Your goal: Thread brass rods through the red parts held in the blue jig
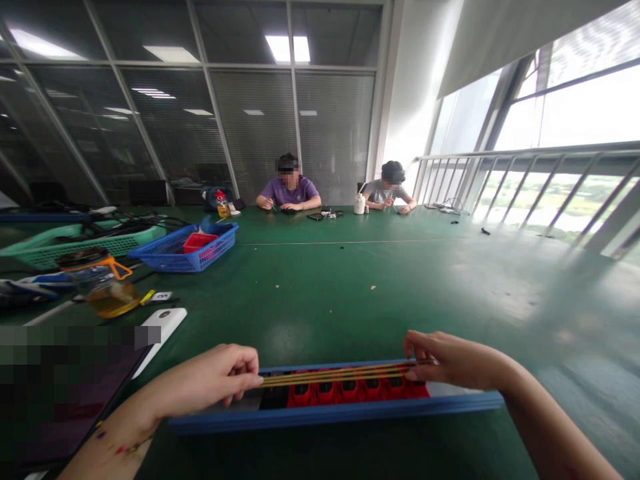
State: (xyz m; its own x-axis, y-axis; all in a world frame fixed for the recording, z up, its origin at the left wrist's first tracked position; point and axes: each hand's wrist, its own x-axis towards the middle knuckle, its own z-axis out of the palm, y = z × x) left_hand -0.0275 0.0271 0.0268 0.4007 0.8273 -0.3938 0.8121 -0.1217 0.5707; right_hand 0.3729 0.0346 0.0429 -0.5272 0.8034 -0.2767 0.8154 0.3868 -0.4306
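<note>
Several thin yellow strands (333,377) run straight and side by side from one hand to the other; whether they are elastic bands or slim sticks I cannot tell. My left hand (231,373) pinches their left ends between thumb and fingers. At the other end, my right hand (434,359) is closed on them with thumb and fingertips. Just below the strands lies a long blue tray (340,417) with a row of red holders (325,393) inside, each with a black piece in it. A black part fills the row's left end.
Left of me are a dark blurred screen (65,400), a white device (167,333), a jar of amber liquid (110,293), a blue basket (200,257) and a green basket (37,250). Two people sit across the green table (310,287). Railings stand at right.
</note>
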